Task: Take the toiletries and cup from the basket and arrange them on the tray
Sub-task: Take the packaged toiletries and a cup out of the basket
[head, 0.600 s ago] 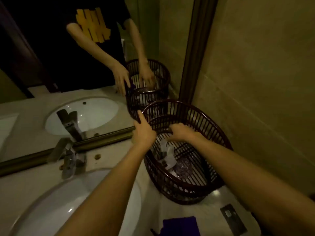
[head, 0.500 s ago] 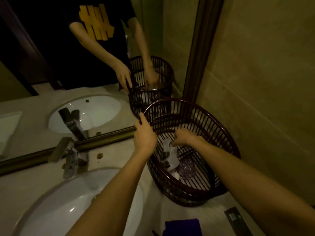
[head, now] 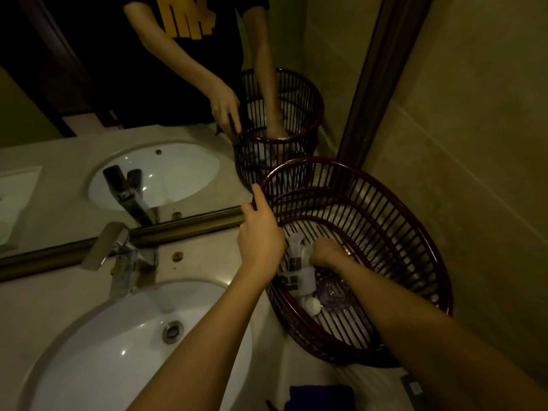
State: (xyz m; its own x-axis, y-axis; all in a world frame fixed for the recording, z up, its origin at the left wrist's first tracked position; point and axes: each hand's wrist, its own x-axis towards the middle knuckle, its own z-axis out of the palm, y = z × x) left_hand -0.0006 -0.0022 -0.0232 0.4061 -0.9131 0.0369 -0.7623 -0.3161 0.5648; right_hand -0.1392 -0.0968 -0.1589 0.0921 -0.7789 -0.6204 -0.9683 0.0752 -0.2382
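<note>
A dark red slatted basket stands on the counter against the right wall. My left hand grips its near-left rim. My right hand reaches down to the basket's floor, its fingers curled around the white toiletry tubes lying there. Whether the tubes are lifted I cannot tell. A clear glass cup lies on its side beside the tubes, and a small round white cap rests in front of them. No tray is in view.
A white sink with a chrome tap lies left of the basket. The mirror behind repeats the scene. A dark purple cloth and a dark flat packet lie on the counter at the bottom edge.
My right hand has gone deeper into the basket, from near the far rim down onto the white tubes. My left hand stays on the rim. The camera has tilted lower.
</note>
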